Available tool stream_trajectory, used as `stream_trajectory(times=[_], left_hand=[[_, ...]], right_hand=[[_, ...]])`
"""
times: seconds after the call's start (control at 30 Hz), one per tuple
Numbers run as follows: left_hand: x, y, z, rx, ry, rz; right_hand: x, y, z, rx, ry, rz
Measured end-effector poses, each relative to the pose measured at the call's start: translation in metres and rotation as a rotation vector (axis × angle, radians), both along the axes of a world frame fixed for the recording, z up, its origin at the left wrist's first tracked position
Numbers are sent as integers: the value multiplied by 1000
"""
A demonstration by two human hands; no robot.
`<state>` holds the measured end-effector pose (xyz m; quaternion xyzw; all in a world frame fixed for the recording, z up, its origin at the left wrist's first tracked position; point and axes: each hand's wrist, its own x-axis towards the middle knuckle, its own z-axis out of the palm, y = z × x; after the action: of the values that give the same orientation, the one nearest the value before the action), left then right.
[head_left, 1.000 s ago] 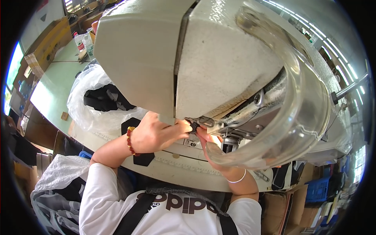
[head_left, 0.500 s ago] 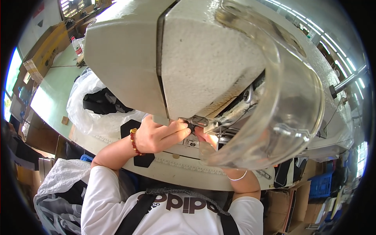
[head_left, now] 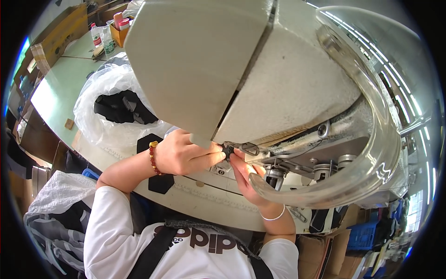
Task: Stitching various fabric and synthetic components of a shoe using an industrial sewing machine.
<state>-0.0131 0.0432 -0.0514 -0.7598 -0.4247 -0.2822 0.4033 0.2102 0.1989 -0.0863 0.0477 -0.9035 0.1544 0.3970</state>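
My left hand (head_left: 185,152), with a red bead bracelet at its wrist, pinches a small black piece (head_left: 227,151) between thumb and fingertips. My right hand (head_left: 246,179), wearing a thin white bangle, grips the same piece from the other side. Both meet just under the front of a large off-white sewing machine head (head_left: 195,60). The piece's shape is mostly covered by my fingers, so I cannot tell exactly what it is. A curved clear plastic guard (head_left: 325,199) arches to the right of my right hand. Beneath my left forearm lies a black fabric piece (head_left: 161,184).
A clear plastic bag (head_left: 86,116) holding black fabric lies left of the machine. Bottles (head_left: 96,36) stand at the far left of the table (head_left: 55,104). Another bag (head_left: 60,188) of dark and grey cloth is at lower left. A blue crate (head_left: 362,235) and cardboard box (head_left: 337,253) sit at lower right.
My view has shifted, so the machine head appears tilted and further right. More of my right hand now shows beside the guard. Both hands still hold the small black piece.
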Motion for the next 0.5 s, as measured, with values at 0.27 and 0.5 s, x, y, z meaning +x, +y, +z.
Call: stream_trajectory(times=[0.27,0.5], left_hand=[[1,7,-7,-32,-204,-38],[9,1,10,-7,-223,-62]], right_hand=[[-7,-9,21,62,-23,-69],[-10,-9,31,39,13,-29]])
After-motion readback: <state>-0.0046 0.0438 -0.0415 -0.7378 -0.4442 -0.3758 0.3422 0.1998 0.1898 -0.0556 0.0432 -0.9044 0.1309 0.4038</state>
